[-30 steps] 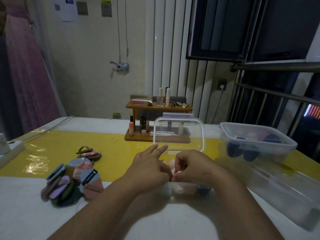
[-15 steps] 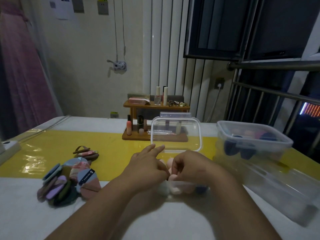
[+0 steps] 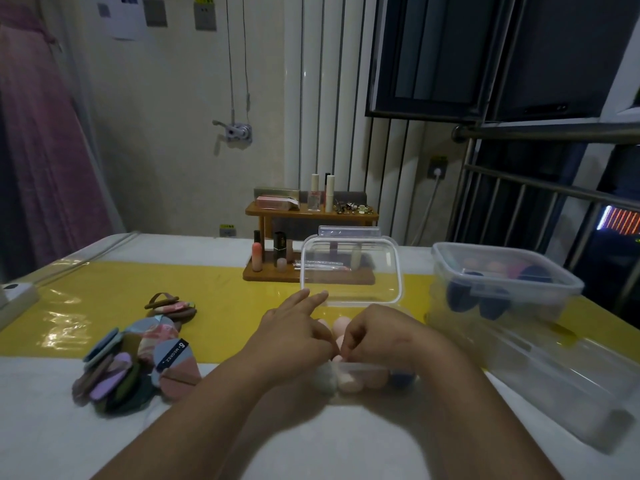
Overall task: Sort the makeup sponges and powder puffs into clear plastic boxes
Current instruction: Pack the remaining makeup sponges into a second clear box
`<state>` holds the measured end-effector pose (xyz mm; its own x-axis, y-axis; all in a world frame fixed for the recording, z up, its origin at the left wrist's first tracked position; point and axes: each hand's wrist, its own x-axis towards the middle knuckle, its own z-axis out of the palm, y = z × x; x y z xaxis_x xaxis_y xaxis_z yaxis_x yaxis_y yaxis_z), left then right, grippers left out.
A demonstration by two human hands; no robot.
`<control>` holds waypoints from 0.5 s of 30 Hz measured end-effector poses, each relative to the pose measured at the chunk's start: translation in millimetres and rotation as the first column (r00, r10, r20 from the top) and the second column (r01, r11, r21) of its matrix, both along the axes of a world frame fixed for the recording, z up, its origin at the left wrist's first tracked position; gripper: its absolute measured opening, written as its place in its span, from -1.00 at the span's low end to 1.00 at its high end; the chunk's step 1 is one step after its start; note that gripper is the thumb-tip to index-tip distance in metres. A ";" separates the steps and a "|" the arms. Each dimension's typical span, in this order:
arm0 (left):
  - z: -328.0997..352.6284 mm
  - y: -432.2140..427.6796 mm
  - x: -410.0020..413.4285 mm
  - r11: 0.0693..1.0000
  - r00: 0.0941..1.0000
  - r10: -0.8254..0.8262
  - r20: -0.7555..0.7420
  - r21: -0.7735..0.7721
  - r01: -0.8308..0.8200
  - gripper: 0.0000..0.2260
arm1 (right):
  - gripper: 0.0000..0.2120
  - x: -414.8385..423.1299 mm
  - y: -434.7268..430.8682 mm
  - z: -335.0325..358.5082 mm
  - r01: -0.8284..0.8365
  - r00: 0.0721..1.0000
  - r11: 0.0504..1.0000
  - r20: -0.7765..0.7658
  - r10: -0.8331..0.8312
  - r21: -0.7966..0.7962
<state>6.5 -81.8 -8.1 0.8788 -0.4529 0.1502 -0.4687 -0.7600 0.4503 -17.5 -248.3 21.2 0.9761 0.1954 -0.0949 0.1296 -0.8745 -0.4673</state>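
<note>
Left hand (image 3: 294, 330) and right hand (image 3: 377, 336) meet over pink sponges (image 3: 341, 323).

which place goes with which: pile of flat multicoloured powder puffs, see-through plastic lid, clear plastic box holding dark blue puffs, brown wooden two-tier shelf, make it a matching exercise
Things
1 pile of flat multicoloured powder puffs
2 see-through plastic lid
3 clear plastic box holding dark blue puffs
4 brown wooden two-tier shelf

Places
a far right
b furthest back
c lying at the left
d standing upright in the middle

Pairs: 1-c, 2-d, 3-a, 4-b
</note>
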 end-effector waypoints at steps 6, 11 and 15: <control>-2.8 0.5 2.5 0.982 0.991 -0.062 -0.117 -0.187 0.039 -0.81 | -0.73 5.1 -0.5 -4.1 -0.005 0.999 0.999 0.045 0.006 -0.032; -18.5 3.7 8.8 0.850 0.996 0.025 -0.081 -0.523 -0.064 -0.72 | -0.87 1.9 3.1 -0.2 0.022 1.000 0.998 0.020 -0.021 -0.050; -21.8 0.9 10.9 0.661 0.974 0.175 -0.146 -0.715 -0.226 -0.64 | -0.90 -1.7 2.4 2.1 0.017 1.000 1.000 0.014 -0.017 -0.020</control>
<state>17.4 -80.8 -29.9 0.9537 -0.0362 0.2987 -0.2977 -0.2561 0.9197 -19.3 -245.9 23.2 0.9805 0.1771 -0.0850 0.1213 -0.8860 -0.4475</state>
